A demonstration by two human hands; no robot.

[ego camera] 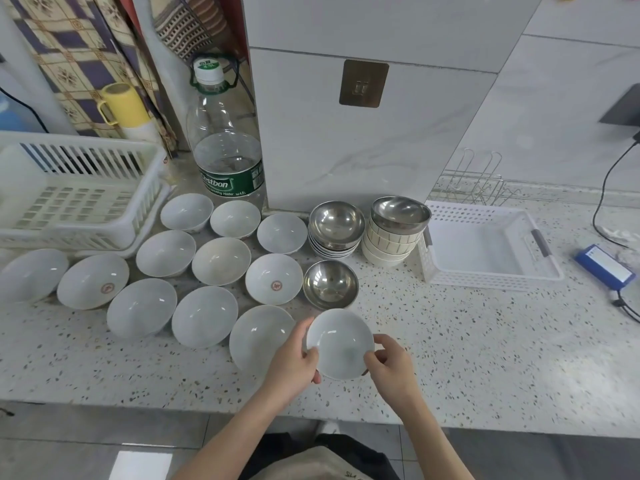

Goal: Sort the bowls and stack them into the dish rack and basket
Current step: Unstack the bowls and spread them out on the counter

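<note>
Hands, left hand (294,362) and right hand (391,367), grip white bowl (341,342)

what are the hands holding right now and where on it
A small white bowl, gripped by its rim with both hands: the left hand on the left edge, the right hand on the lower right edge.

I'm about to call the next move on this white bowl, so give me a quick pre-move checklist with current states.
1. Held white bowl gripped on both sides by left hand and right hand: ok.
2. Bowl upright and empty: ok.
3. White basket on the right empty, room inside: ok.
4. Dish rack on the left empty, room inside: ok.
5. Neighbouring white bowl close under the left hand, knock risk: not ok.
6. Held bowl lifted off the counter: cannot tell.
</note>
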